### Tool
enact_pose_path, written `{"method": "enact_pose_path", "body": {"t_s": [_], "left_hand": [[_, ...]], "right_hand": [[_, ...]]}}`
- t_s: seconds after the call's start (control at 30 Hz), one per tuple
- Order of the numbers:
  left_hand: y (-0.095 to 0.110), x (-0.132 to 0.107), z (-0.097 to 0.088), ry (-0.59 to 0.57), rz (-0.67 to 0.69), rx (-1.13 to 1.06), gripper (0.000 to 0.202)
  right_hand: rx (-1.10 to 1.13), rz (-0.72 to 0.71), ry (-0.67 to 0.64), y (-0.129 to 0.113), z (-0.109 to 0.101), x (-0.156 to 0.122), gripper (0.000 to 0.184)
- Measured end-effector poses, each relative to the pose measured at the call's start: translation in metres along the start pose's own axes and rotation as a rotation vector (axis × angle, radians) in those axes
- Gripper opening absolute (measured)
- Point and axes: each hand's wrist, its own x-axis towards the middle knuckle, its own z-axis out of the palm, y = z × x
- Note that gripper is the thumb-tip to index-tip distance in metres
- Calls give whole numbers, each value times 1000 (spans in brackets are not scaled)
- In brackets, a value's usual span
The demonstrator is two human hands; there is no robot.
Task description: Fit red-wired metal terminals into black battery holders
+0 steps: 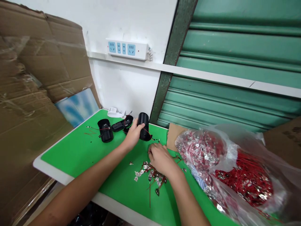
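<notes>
My left hand (134,133) grips a black plastic housing (144,127), rounded like a short tube, above the green table top. A thin red wire runs across the housing and ends near small dark connectors. My right hand (160,157) is just below and right of it, fingers curled down. Its fingertips are partly hidden, so what they pinch cannot be made out. Under and beside this hand spreads a loose pile of metal contact pieces (150,171) with red wires. Left of my left hand lie an open black housing (105,131) and a longer black part (122,123), each with a red wire.
A clear plastic bag (231,150) full of metal pieces and red wires fills the table's right side. Behind it lies a cardboard piece (173,136). A curled white label strip (116,113) sits at the back. Tall cardboard (47,62) borders the left; a power strip (128,49) hangs above.
</notes>
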Motion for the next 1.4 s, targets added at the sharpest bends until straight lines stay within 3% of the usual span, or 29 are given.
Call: {"method": "enact_pose_path", "body": {"t_s": [0.23, 0.37, 0.47, 0.57, 0.7, 0.83, 1.03, 1.23, 1.4], "left_hand": [[25, -10, 7, -17, -307, -298, 28], [37, -14, 9, -3, -358, -318, 17], [40, -16, 9, -70, -418, -274, 12], [38, -20, 8, -201, -514, -189, 15], [31, -24, 8, -345, -543, -126, 21], [27, -26, 9, -363, -551, -123, 24], [32, -28, 10, -300, -600, -259, 38], [26, -26, 9, -280, -548, -293, 44], [26, -27, 14, -257, -565, -250, 37]], "right_hand": [[239, 4, 199, 12, 3, 8, 17], [531, 6, 316, 25, 4, 16, 8], [641, 19, 440, 34, 2, 18, 14], [677, 3, 529, 40, -2, 17, 23], [677, -17, 537, 42, -3, 14, 27], [739, -3, 576, 40, -3, 16, 30], [1109, 111, 694, 36, -5, 24, 34], [1077, 131, 738, 29, -4, 24, 34], [801, 161, 762, 28, -5, 19, 32]]}}
